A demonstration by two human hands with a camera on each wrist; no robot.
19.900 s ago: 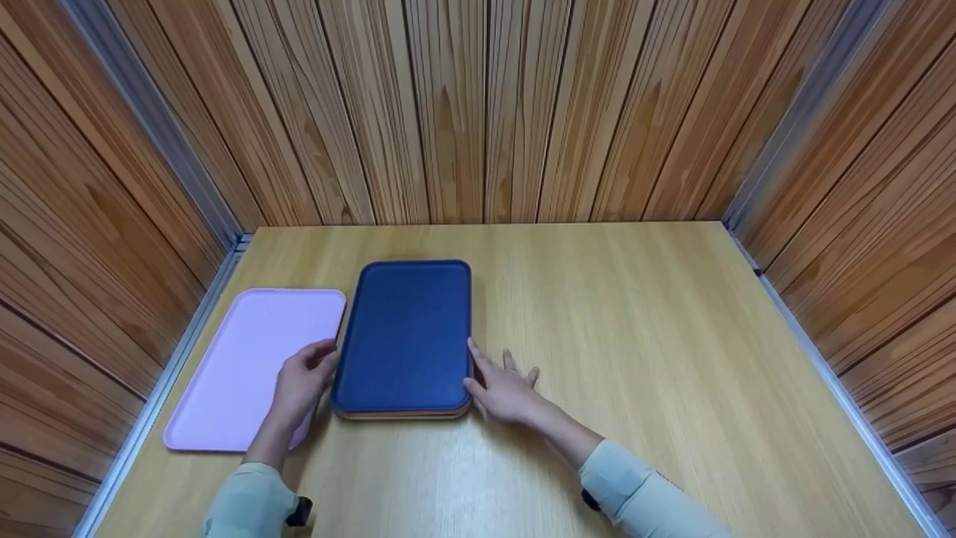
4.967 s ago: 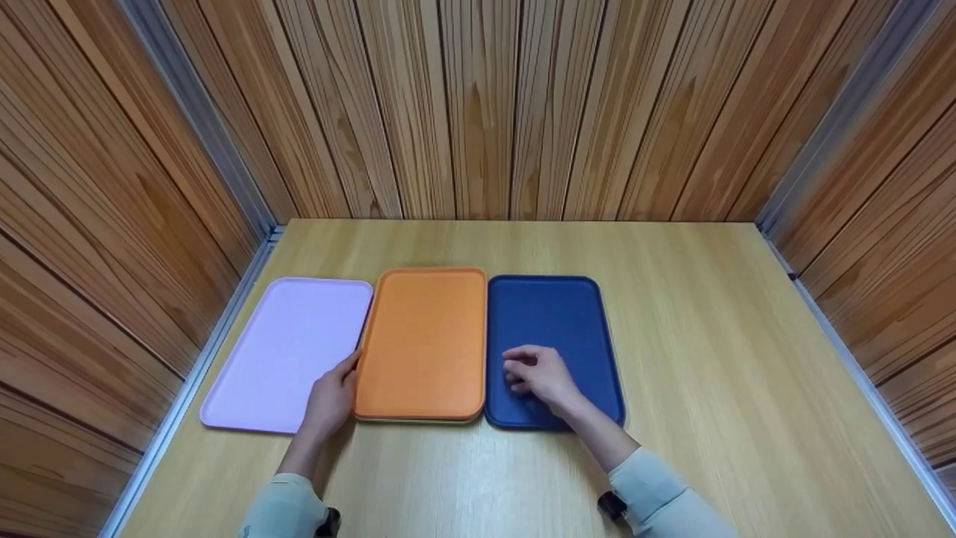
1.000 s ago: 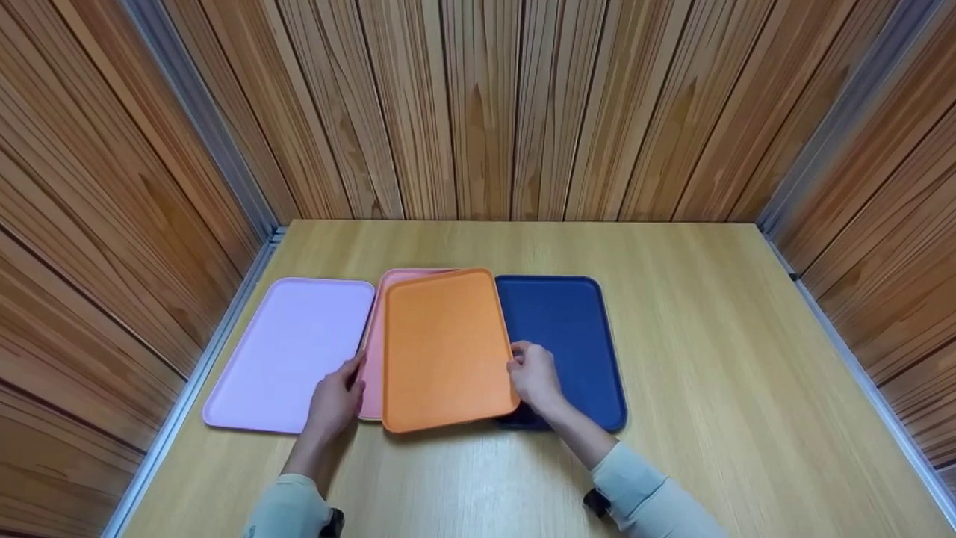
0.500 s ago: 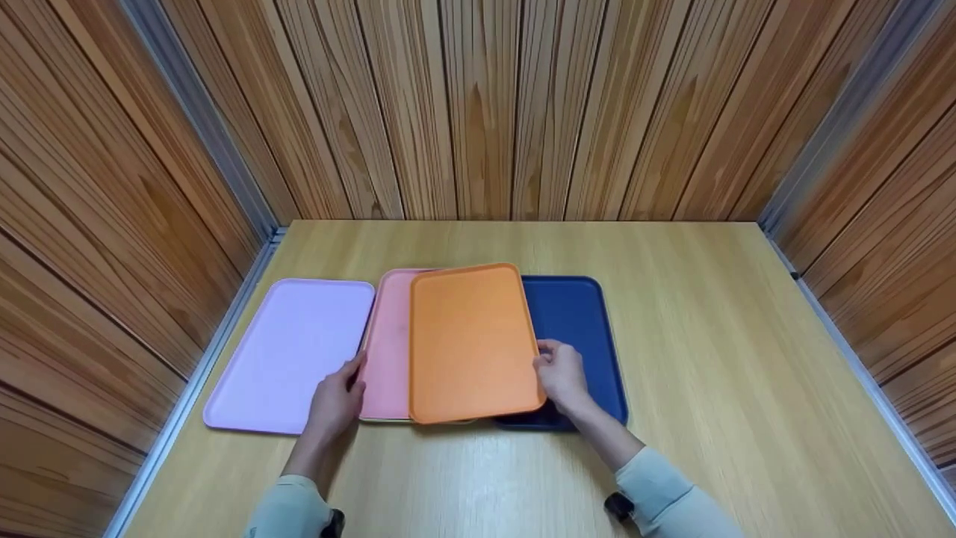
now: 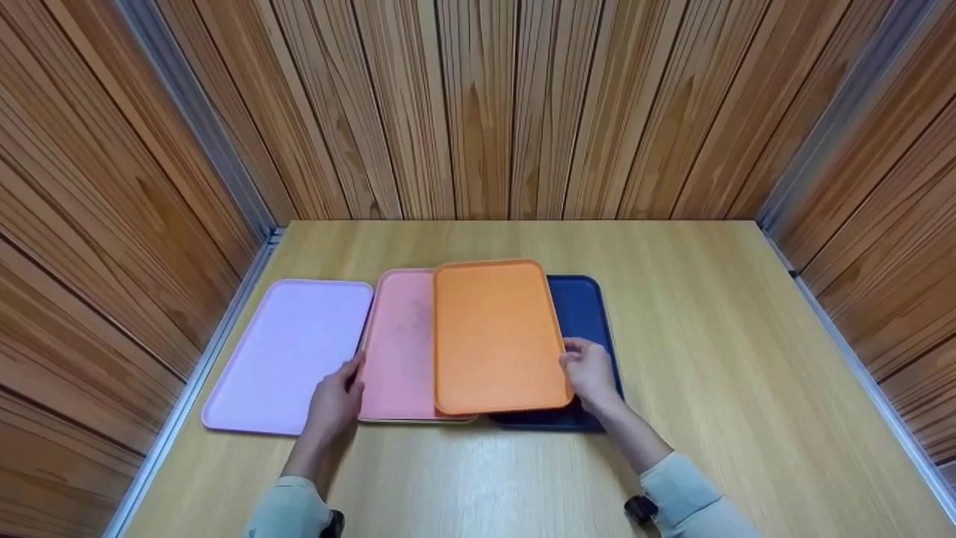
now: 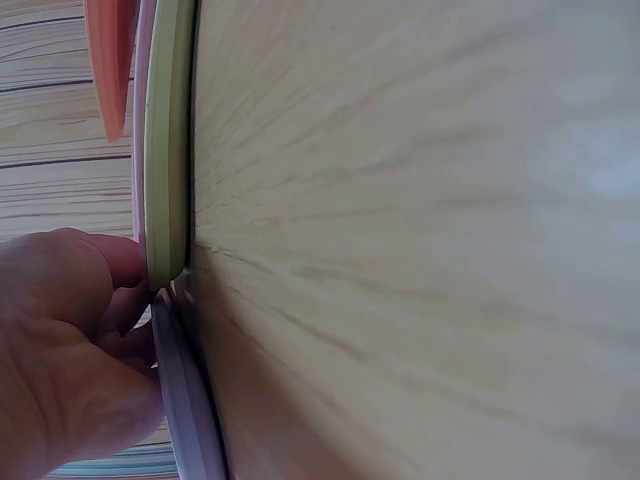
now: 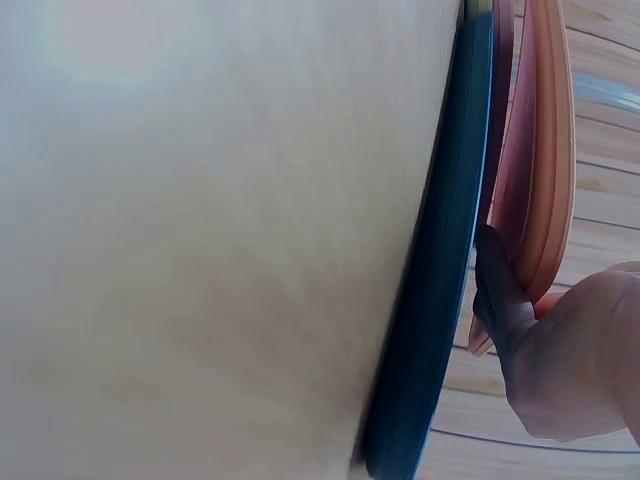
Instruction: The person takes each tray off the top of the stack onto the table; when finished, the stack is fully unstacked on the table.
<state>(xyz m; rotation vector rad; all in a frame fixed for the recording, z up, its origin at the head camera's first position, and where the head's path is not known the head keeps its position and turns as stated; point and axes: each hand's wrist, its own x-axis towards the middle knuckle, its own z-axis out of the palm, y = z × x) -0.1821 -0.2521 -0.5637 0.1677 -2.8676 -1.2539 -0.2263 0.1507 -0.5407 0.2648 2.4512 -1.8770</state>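
Note:
My right hand (image 5: 590, 370) pinches the right edge of an orange tray (image 5: 497, 336), which is lifted and slightly turned. The orange tray overlaps a pink tray (image 5: 398, 336) on its left and a navy tray (image 5: 586, 314) on its right. Under the pink tray lies a yellow-green one (image 6: 168, 150), its rim plain in the left wrist view. My left hand (image 5: 332, 403) rests at the left edge of that pink-topped stack, fingers touching its side. The right wrist view shows a space between the orange tray (image 7: 550, 150) and the navy tray (image 7: 435, 260).
A lilac tray (image 5: 291, 344) lies flat at the left, close beside the stack and partly behind my left hand. The wooden table (image 5: 709, 359) is bounded by plank walls (image 5: 493, 112) at the back and both sides, with grey metal strips at the corners.
Since 19.9 seconds ago, the navy tray has gone from the stack's top to its right. Over the last second my right hand carries the orange tray rightward, uncovering more pink tray. The left hand stays.

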